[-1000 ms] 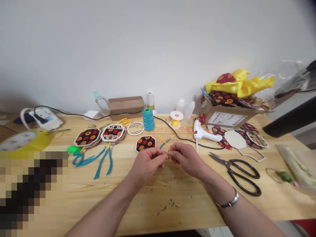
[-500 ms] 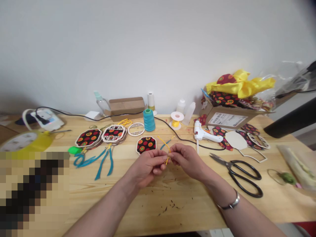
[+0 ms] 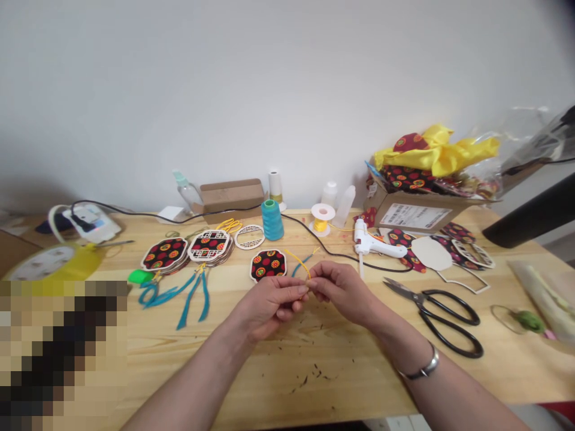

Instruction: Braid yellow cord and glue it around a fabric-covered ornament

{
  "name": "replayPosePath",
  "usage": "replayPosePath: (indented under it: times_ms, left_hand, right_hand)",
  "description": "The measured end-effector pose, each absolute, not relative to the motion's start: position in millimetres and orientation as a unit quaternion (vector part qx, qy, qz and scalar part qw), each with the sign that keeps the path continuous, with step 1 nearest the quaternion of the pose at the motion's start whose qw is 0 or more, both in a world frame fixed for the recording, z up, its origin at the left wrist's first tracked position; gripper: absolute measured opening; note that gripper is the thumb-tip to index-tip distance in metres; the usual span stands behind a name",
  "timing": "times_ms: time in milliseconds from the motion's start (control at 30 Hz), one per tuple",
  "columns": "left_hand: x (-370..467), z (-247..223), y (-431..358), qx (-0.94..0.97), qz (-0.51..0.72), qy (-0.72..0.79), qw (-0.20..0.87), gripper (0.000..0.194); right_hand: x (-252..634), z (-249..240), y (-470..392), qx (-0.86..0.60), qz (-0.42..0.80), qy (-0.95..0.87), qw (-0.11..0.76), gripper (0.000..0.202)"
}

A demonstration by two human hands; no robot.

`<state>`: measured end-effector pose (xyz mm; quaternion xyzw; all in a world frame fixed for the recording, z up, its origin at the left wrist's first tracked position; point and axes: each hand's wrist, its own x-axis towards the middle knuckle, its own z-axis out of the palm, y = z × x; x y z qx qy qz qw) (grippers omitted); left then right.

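Observation:
My left hand (image 3: pixel 275 302) and my right hand (image 3: pixel 338 291) meet fingertip to fingertip above the wooden table. Both pinch a thin yellow cord (image 3: pixel 297 260), whose upper part sticks out above the fingers; the part between the fingertips is hidden. Just behind the hands lies a teal tassel (image 3: pixel 302 266) with a yellow tip. A dark patterned fabric piece with a pale rim (image 3: pixel 268 266) rests flat behind my left hand. To the right of my right hand are black-handled scissors (image 3: pixel 420 299), blades apart, and a white glue gun (image 3: pixel 376 244).
Stacked patterned pieces (image 3: pixel 209 246) with teal tassels (image 3: pixel 193 296) lie at the left. Behind stand a teal thread cone (image 3: pixel 272 221), a yellow cord spool (image 3: pixel 323 214) and bottles (image 3: pixel 345 205). A full carton (image 3: pixel 415 216) is at the back right. A black cable (image 3: pixel 309 230) crosses the table.
The loose yellow cord ends that stuck out below the fingertips no longer show. Both hands stay together in nearly the same place, and the view has shifted slightly.

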<state>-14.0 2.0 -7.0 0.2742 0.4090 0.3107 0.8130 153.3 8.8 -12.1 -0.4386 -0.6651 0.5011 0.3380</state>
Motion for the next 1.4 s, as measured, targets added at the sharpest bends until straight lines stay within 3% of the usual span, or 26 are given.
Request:
replayPosePath:
  times_ms: [600,1033,1400]
  left_hand:
    - [-15.5,-4.0,3.9,0.258,0.271,0.385,0.844,0.01]
    - [-12.9,-2.7,3.3,0.28,0.269,0.415,0.823,0.0]
    - [-19.6,3.2,3.7,0.362,0.252,0.429,0.789,0.016]
  right_hand:
    - [150.6,-4.3,5.9,-0.414,0.592,-0.592,0.357,0.013]
    - [152.7,-7.3,5.4,-0.426,0.493,-0.686,0.323,0.012]
    - [155.8,-4.2,4.9,-0.389,0.54,-0.676,0.317,0.011]
